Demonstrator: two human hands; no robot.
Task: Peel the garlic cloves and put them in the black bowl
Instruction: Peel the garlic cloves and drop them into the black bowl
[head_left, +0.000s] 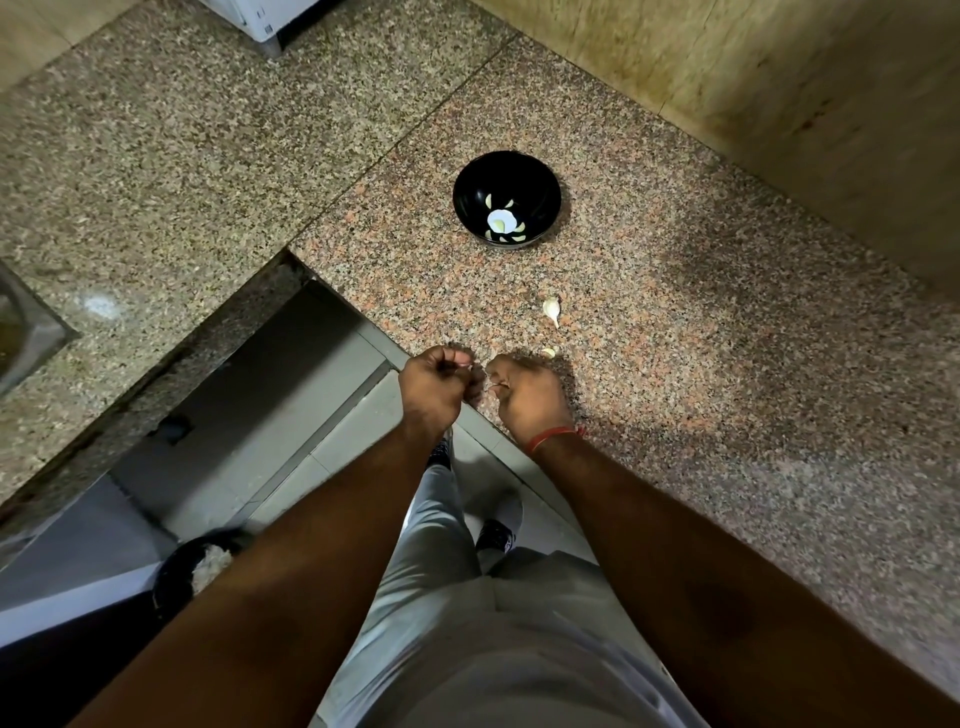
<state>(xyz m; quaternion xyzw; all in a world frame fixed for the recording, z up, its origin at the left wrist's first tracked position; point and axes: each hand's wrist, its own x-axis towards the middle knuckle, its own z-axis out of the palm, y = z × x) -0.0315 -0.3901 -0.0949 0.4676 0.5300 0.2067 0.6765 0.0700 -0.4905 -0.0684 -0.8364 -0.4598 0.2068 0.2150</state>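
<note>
A black bowl (506, 176) stands on the speckled granite counter (675, 322) and holds several peeled garlic cloves (501, 224). One unpeeled garlic clove (551, 309) lies on the counter between the bowl and my hands. A second small clove (549, 352) shows just beyond my right hand. My left hand (434, 387) and my right hand (524, 397) are curled close together at the counter's edge, pinching something small between their fingertips; it is almost wholly hidden, though a thin pale strand shows at my right fingers.
The counter is L-shaped, with a tiled wall (779, 104) at the right and a metal sink edge (26, 322) at the far left. On the floor below stands a dark bin (192, 566) with pale scraps. A white appliance (260, 21) sits at the top.
</note>
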